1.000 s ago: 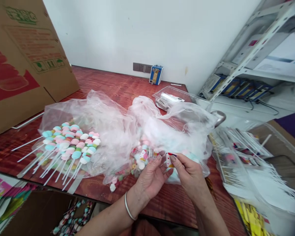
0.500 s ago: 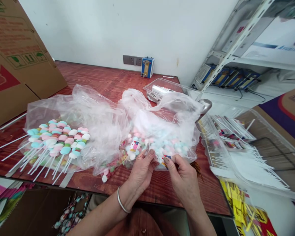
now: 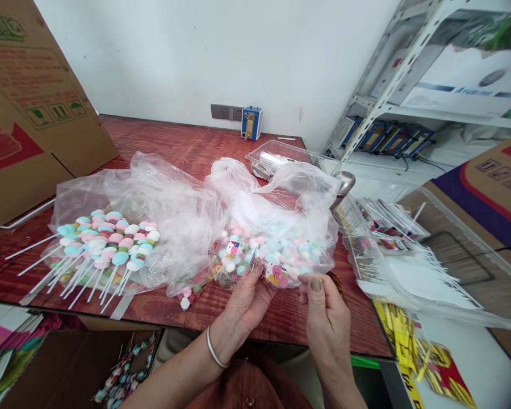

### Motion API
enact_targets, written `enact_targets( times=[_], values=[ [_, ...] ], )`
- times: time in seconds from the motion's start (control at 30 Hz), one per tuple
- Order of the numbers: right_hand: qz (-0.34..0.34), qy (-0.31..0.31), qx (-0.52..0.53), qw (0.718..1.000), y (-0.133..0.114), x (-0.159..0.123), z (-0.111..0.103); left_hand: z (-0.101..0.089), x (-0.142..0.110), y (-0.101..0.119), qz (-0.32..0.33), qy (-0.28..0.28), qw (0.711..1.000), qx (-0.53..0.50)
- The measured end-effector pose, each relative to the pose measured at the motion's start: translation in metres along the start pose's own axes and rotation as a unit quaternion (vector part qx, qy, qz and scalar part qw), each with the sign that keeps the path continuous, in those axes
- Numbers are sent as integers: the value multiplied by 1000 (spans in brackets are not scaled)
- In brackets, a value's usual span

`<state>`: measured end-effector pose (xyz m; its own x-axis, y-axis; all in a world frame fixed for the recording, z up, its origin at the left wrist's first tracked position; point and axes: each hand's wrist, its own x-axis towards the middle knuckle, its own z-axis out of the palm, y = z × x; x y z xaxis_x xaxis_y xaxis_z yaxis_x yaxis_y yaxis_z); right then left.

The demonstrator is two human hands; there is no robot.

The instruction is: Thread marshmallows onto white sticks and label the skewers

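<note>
My left hand [image 3: 247, 296], with a bangle at the wrist, pinches a small clear wrapper [image 3: 276, 275] printed with pink and yellow shapes. To its right, my right hand [image 3: 327, 309] has thumb and curled fingers together, apart from the wrapper; whatever it holds, if anything, does not show. Just beyond both hands lies a clear plastic bag [image 3: 259, 204] of pink, white and blue marshmallows [image 3: 296, 250]. Another printed wrapper [image 3: 233, 247] rests on that bag. On the left, marshmallow skewers [image 3: 111, 236] on white sticks lie over a second bag [image 3: 174, 210].
A large cardboard box [image 3: 38, 108] stands at the left. A clear tub [image 3: 409, 278] of white sticks and printed packets is at the right, below a metal shelf [image 3: 383, 102]. A small blue box [image 3: 251, 123] sits by the wall. Further skewers [image 3: 123, 369] lie in a box below the table.
My right hand has moved right and away from my left hand. The printed wrapper now shows more fully, held by my left hand alone. The view has shifted slightly.
</note>
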<state>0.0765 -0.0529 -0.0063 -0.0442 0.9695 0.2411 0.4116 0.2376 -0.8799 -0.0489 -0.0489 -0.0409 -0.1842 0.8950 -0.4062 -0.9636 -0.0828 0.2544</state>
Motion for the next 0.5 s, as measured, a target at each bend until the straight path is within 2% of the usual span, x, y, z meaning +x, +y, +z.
enact_targets(
  times=[0.1, 0.17, 0.37, 0.5],
  values=[
    [-115, 8, -23, 993, -4, -10, 2, -1, -1, 1, 6, -26, 1000, 10],
    [-162, 5, -56, 985, -4, -13, 6, -3, -1, 0, 2, -43, 999, 19],
    [-207, -13, -104, 973, 2, -15, 8, -7, -5, -5, -24, -45, 996, 68],
    [-262, -47, -128, 955, 24, -5, -1, -13, 2, -7, -48, -75, 995, 43]
  ],
)
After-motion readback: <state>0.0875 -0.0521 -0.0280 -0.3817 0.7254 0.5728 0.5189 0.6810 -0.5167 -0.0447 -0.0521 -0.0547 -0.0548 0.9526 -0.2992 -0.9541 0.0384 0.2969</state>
